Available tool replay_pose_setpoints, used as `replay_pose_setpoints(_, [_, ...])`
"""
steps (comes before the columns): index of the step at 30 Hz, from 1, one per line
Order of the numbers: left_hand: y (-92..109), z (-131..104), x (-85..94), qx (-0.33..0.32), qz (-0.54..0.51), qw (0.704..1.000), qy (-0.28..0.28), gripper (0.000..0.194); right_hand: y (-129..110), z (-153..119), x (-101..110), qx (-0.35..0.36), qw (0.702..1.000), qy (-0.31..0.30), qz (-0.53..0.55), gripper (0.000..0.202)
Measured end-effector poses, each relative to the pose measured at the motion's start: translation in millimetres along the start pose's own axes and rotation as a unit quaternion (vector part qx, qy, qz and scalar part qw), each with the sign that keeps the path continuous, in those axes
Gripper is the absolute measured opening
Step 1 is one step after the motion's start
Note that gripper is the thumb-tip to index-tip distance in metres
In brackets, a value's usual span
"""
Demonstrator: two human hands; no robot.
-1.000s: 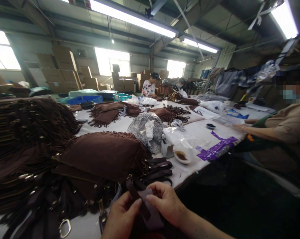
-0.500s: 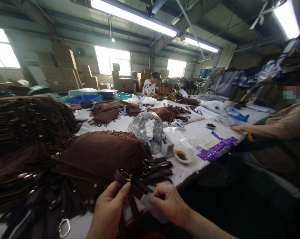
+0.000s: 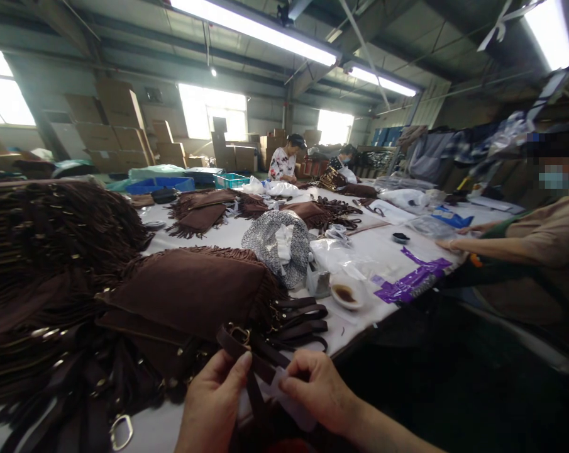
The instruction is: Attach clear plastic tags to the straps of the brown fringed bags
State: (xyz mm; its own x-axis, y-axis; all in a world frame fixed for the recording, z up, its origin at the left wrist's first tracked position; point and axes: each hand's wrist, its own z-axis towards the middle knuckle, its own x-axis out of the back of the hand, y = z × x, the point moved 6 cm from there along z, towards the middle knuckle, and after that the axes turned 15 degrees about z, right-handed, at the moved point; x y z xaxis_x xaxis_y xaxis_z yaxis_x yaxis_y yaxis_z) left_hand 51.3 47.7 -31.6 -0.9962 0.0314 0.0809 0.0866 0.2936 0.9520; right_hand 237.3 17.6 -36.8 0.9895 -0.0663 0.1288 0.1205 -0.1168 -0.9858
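Note:
Thumb and fingers of my left hand (image 3: 217, 396) pinch a dark brown strap (image 3: 231, 345) close to its gold-coloured buckle (image 3: 241, 335). On the other side, my right hand (image 3: 319, 390) is closed on a thin whitish translucent piece (image 3: 288, 397), which lies against the strap's end; whether it is plastic or paper I cannot make out. Just beyond both hands rests a brown fringed bag (image 3: 194, 292), atop other brown pieces. More dark straps (image 3: 303, 321) fan out at that bag's right side.
Stacked fringed bags (image 3: 62, 233) fill the left. A metal ring (image 3: 122, 433) lies at the front left. Beyond my right hand are a dish of brown liquid (image 3: 345, 294), a patterned bundle (image 3: 277, 245) and purple packaging (image 3: 411, 277). A co-worker's arm (image 3: 491, 248) reaches in at right.
My left hand has shifted slightly right with the strap. My right hand has barely moved, and the whitish piece hangs a little differently. The co-worker's second hand now shows at the table.

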Motion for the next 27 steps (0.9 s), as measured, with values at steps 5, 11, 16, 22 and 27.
replay_pose_setpoints(5, [-1,0,1.9,0.004,0.016,1.0,0.005,0.043,-3,-3,-1,0.007,1.0,-0.012,0.006,0.007])
replay_pose_setpoints(11, [1,2,4.2,-0.015,0.047,0.999,0.005,0.042,-5,-5,-3,0.003,1.0,-0.027,-0.01,0.008])
replay_pose_setpoints(16, [0,3,3.1,-0.009,0.036,0.999,0.006,0.042,-6,-7,-4,0.013,0.999,-0.034,-0.01,0.007])
replay_pose_setpoints(22, [-2,2,3.2,-0.02,0.039,0.999,0.019,0.041,-4,-9,-3,0.007,0.999,-0.037,-0.002,0.008])
replay_pose_setpoints(27, [-8,3,2.2,-0.02,0.04,0.999,0.008,0.041,4,-10,-4,-0.001,0.999,-0.037,0.038,0.011])
